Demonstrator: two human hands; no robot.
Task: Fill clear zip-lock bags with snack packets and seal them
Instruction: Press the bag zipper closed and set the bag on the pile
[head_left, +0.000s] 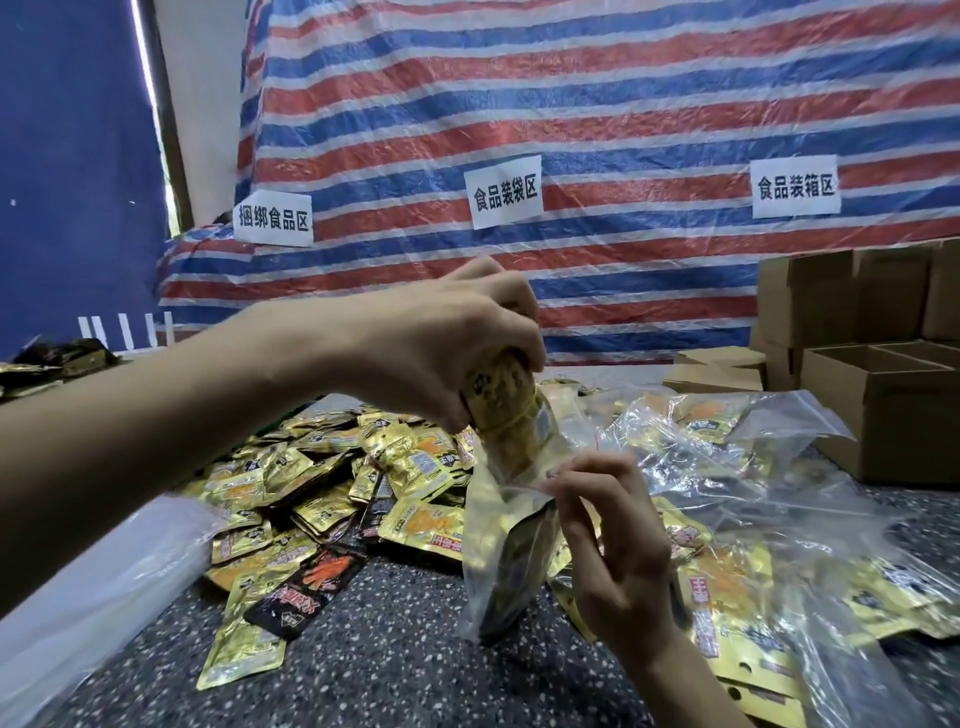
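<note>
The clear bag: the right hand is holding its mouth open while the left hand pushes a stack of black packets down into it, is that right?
Not quite. The head view shows that the stack gripped by the left hand is gold, not black. The rest holds: the right hand pinches the clear bag at its mouth while the left hand pushes the packets down into it.
</note>
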